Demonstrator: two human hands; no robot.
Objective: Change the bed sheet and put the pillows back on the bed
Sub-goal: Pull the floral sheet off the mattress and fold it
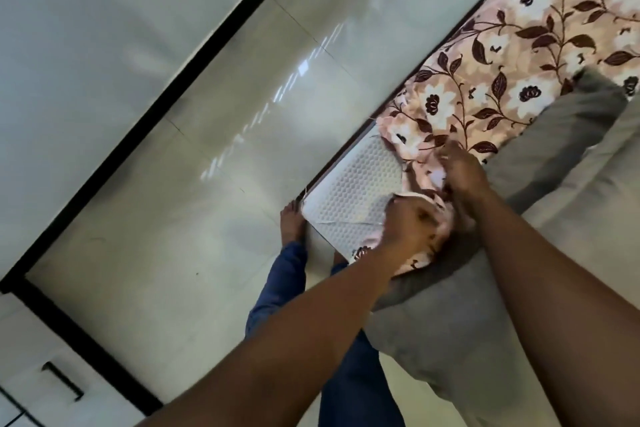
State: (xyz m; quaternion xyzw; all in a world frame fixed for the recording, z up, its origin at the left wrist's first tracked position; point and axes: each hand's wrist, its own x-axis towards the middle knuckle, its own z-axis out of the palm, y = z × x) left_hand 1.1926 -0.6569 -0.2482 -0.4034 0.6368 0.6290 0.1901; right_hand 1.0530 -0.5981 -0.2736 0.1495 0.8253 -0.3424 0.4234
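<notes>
Pink floral bed sheet [502,55], apparently rumpled

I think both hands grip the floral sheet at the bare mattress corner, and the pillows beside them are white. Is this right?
Not quite: the head view shows the pillows are grey, not white. The rest holds: the left hand and the right hand both grip the floral sheet at the bare mattress corner.

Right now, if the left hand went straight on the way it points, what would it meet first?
Probably the right hand, just past the bunched edge of the floral bed sheet that the left hand grips; the depth between them is unclear.
</notes>
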